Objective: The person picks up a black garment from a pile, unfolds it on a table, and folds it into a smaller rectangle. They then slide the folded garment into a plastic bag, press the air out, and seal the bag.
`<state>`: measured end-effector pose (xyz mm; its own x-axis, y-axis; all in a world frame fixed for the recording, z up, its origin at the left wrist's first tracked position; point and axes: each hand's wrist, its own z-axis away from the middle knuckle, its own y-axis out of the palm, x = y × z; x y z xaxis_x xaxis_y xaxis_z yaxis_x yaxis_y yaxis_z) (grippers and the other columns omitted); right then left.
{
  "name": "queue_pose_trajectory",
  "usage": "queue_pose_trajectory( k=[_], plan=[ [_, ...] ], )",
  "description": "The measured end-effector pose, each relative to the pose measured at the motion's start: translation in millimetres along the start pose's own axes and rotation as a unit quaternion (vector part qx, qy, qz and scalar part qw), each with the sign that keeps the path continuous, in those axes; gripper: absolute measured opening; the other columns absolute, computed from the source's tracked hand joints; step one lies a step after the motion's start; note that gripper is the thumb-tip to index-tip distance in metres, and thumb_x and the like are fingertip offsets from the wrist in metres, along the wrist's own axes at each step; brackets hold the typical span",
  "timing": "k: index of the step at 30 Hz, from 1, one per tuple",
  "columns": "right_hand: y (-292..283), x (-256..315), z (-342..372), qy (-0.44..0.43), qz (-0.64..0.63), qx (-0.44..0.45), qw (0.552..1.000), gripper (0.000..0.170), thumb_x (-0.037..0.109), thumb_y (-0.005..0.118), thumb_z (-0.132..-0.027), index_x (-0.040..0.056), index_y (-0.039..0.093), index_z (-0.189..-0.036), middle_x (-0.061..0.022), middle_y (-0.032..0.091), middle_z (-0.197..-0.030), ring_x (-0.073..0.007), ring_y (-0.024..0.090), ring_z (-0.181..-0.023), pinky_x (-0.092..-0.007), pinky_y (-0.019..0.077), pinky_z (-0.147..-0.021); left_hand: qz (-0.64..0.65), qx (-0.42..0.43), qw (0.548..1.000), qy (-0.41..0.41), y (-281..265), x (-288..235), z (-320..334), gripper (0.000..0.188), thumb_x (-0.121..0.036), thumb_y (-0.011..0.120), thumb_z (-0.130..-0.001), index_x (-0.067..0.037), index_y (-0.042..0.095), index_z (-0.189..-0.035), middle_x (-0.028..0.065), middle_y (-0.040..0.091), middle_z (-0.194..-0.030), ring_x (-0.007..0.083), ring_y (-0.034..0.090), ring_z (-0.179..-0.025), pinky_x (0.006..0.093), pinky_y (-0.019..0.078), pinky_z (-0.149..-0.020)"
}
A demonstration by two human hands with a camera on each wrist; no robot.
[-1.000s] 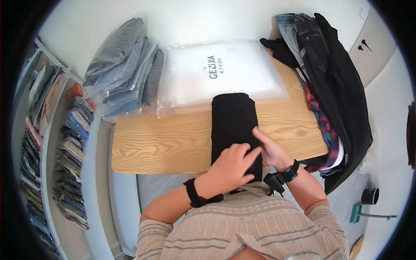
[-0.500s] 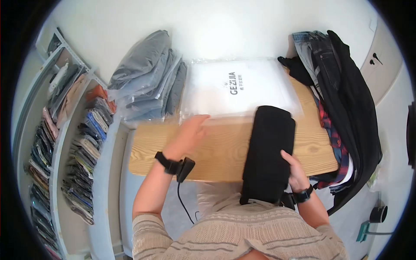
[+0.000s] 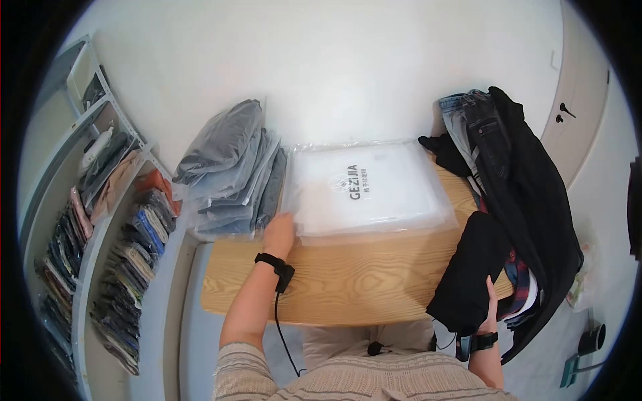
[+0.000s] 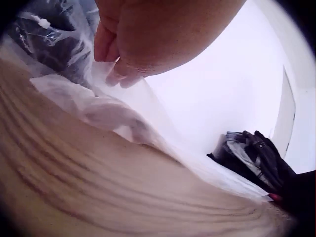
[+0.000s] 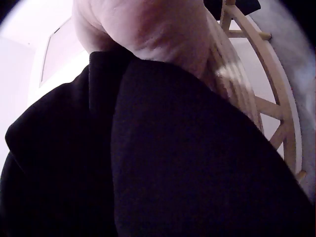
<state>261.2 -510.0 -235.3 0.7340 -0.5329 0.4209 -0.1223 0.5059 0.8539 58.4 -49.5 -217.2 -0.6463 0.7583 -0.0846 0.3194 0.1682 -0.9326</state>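
Observation:
My left hand (image 3: pixel 279 235) is at the near left corner of a stack of clear plastic bags (image 3: pixel 394 200) printed GEZIJIA. Its fingertips pinch the edge of a translucent bag (image 4: pixel 182 148) in the left wrist view, where the film lifts off the wood. My right hand (image 3: pixel 492 309) grips a folded black garment (image 3: pixel 465 277) from its right side, held tilted over the table's right end. Dark folds of the same cloth (image 5: pixel 187 148) fill most of the right wrist view and hide the fingers.
Bagged grey clothes (image 3: pixel 231 167) are piled left of the bags. Jeans and black trousers (image 3: pixel 535 194) hang over the right end of the wooden table (image 3: pixel 334 281). Shelves of packed clothes (image 3: pixel 120 281) line the left side.
My left hand has left the black garment and reached forward left to the bag stack. The right hand has carried the garment rightward, off the middle of the table.

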Motion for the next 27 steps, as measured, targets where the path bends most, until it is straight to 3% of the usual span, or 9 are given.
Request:
queue_pose_trajectory(
  k=[3,7,9,10,13,15,19,22,27],
  plan=[
    [-6.5,-2.6,-3.5,-0.001,0.024,0.009,1.000,0.054,0.039,0.059,-0.091,0.0016,0.051,-0.129,-0.0139,0.060,-0.124,-0.0291,0.058,-0.110,-0.0427,0.0450,-0.099,-0.058,-0.053,0.995,0.056,-13.2,-14.5,9.6,0.008,-0.004,0.055,-0.080,-0.006,0.060,-0.086,0.0138,0.064,-0.083,0.0330,0.063,-0.088,0.0400,0.0517,-0.075],
    [-16.4,-1.8,-6.2,0.005,0.044,0.007,0.999,0.057,0.042,0.056,-0.092,0.0015,0.050,-0.130,-0.0137,0.059,-0.125,-0.0286,0.058,-0.111,-0.0419,0.0442,-0.099,-0.041,0.096,0.987,0.123,-63.7,-90.0,51.5,0.010,-0.008,0.057,-0.080,-0.006,0.061,-0.089,0.0146,0.063,-0.086,0.0327,0.062,-0.088,0.0423,0.0509,-0.075],
    [-10.6,-2.0,-3.0,0.009,0.027,0.013,1.000,0.055,0.040,0.057,-0.092,0.0015,0.050,-0.131,-0.0139,0.058,-0.126,-0.0289,0.058,-0.112,-0.0421,0.0441,-0.100,0.190,0.124,0.928,0.296,-89.8,-117.2,80.6,0.029,-0.016,0.058,-0.085,-0.005,0.060,-0.111,0.0171,0.062,-0.112,0.0339,0.059,-0.104,0.0427,0.0478,-0.087],
    [-6.9,-2.1,-0.6,0.011,0.012,0.023,1.000,0.054,0.038,0.057,-0.092,0.0016,0.049,-0.131,-0.0141,0.058,-0.126,-0.0293,0.057,-0.113,-0.0423,0.0440,-0.100,0.194,0.128,0.926,0.297,-93.3,-120.0,83.6,0.029,-0.016,0.058,-0.085,-0.005,0.060,-0.111,0.0171,0.062,-0.112,0.0339,0.059,-0.104,0.0427,0.0478,-0.087],
    [0.9,-3.0,5.8,-0.002,0.015,0.050,0.999,0.055,0.039,0.055,-0.093,0.0016,0.049,-0.132,-0.0139,0.057,-0.127,-0.0290,0.057,-0.113,-0.0417,0.0436,-0.100,0.399,0.268,0.804,0.350,-91.1,-113.9,85.2,0.044,-0.019,0.061,-0.085,-0.007,0.054,-0.128,0.0182,0.053,-0.130,0.0347,0.049,-0.120,0.0433,0.0415,-0.099],
    [-6.0,-4.1,5.3,-0.020,0.020,0.051,0.998,0.055,0.040,0.054,-0.093,0.0018,0.048,-0.132,-0.0139,0.057,-0.128,-0.0290,0.057,-0.113,-0.0417,0.0434,-0.101,0.216,0.183,0.914,0.289,-70.6,-90.1,78.1,0.049,-0.023,0.062,-0.087,-0.009,0.051,-0.132,0.0184,0.046,-0.138,0.0376,0.041,-0.128,0.0437,0.0362,-0.105],
    [-10.3,-3.7,4.6,-0.029,0.010,0.071,0.997,0.056,0.041,0.052,-0.094,0.0021,0.048,-0.133,-0.0140,0.056,-0.129,-0.0291,0.056,-0.114,-0.0417,0.0431,-0.101,0.181,0.289,0.876,0.341,-48.6,-80.3,92.3,0.053,-0.027,0.061,-0.089,-0.011,0.046,-0.137,0.0201,0.038,-0.144,0.0412,0.036,-0.132,0.0436,0.0335,-0.108],
    [-16.4,-3.2,3.2,-0.039,0.005,0.109,0.993,0.056,0.042,0.051,-0.094,0.0021,0.048,-0.133,-0.0138,0.056,-0.130,-0.0290,0.055,-0.115,-0.0416,0.0428,-0.101,0.147,0.234,0.882,0.381,-44.8,-98.1,124.7,0.052,-0.029,0.060,-0.089,-0.012,0.046,-0.137,0.0224,0.038,-0.143,0.0438,0.037,-0.130,0.0445,0.0364,-0.106],
    [-4.5,-4.5,20.9,-0.100,-0.013,0.108,0.989,0.054,0.040,0.050,-0.095,0.0020,0.048,-0.133,-0.0137,0.056,-0.129,-0.0285,0.056,-0.115,-0.0408,0.0435,-0.100,0.092,0.162,0.947,0.260,-34.9,-126.0,150.2,0.053,-0.033,0.059,-0.089,-0.014,0.046,-0.137,0.0226,0.040,-0.140,0.0462,0.040,-0.125,0.0457,0.0447,-0.097]
  ],
)
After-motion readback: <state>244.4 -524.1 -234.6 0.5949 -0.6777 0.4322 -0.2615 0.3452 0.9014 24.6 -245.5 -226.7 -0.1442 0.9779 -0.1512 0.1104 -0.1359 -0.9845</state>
